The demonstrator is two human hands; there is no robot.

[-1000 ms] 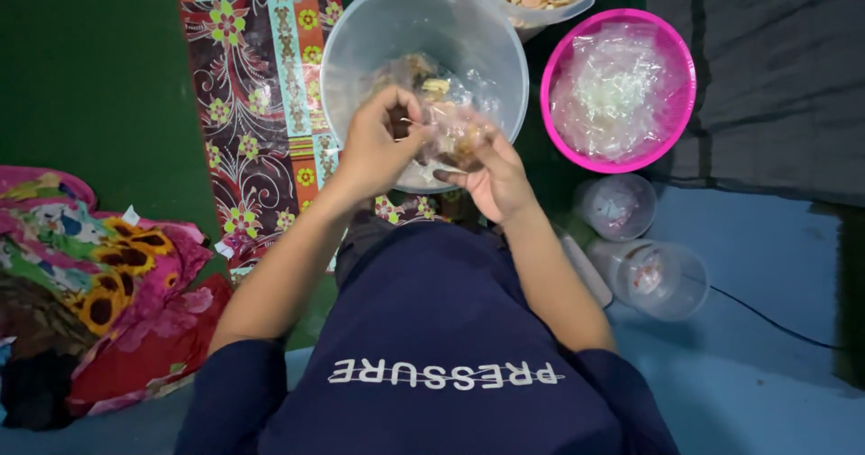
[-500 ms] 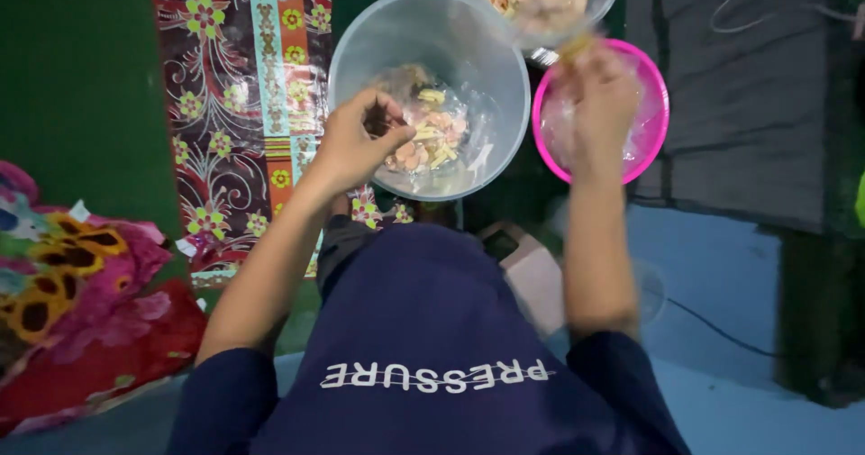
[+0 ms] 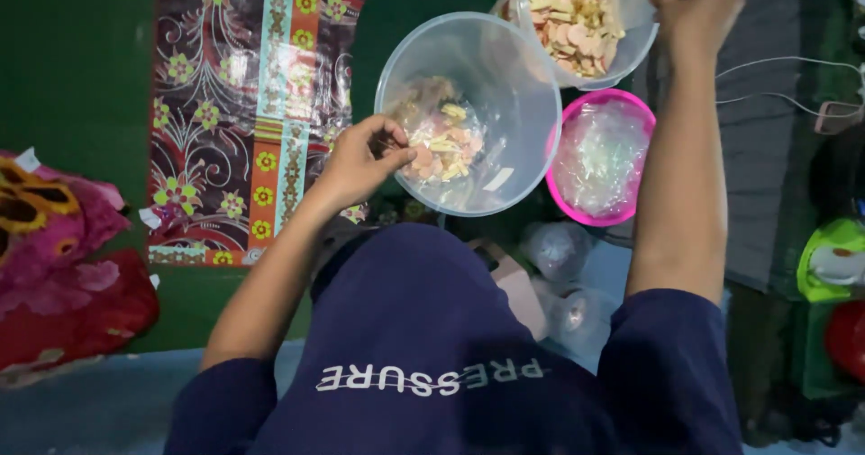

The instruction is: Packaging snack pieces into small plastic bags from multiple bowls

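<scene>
My left hand [image 3: 360,159] pinches the edge of a small clear plastic bag of pale chips [image 3: 439,140] inside a large clear tub [image 3: 505,68]. My right hand [image 3: 696,9] is stretched far forward, its fingers closed at the rim of a second clear tub [image 3: 631,45] filled with pink and yellow chips [image 3: 572,13]. Whether that hand holds any chips is hidden. A pink bowl [image 3: 645,122] lined with crumpled clear plastic sits between the two tubs and my right forearm.
A patterned floral cloth [image 3: 243,104] lies on the green floor at left. Red and pink fabric [image 3: 63,266] is heaped at the far left. Clear plastic cups [image 3: 559,252] stand near my lap. A green and white object [image 3: 833,266] and a white cable [image 3: 793,63] lie at right.
My right hand has left the bag in the near tub and reached forward past the pink bowl to the far tub of chips. My left hand still holds the bag.
</scene>
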